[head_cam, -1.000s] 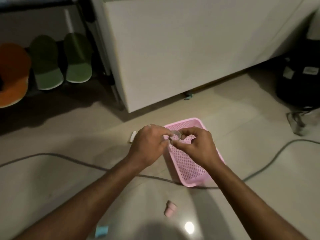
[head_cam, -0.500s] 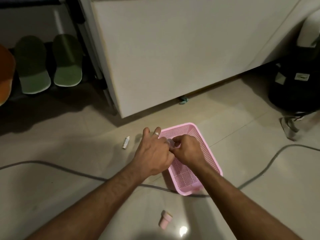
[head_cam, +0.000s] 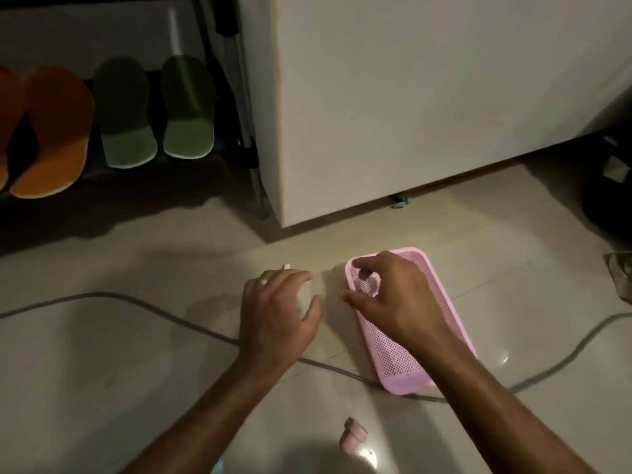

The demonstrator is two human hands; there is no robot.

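The pink basket (head_cam: 407, 386) lay lengthwise on the floor, running away from the person. The right hand (head_cam: 396, 299) curled over its far left corner, grip unclear. The left hand (head_cam: 277, 313) hovered beside it, loosely spread.

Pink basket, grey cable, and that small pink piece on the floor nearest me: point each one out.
pink basket (head_cam: 407, 387): head view, on its near end wall.
grey cable (head_cam: 102, 295): head view, on the stretch left of the hands.
small pink piece (head_cam: 352, 437): head view, on its body.

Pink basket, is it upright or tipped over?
Upright: the pink basket sits flat on the floor, open side up, its mesh bottom showing.
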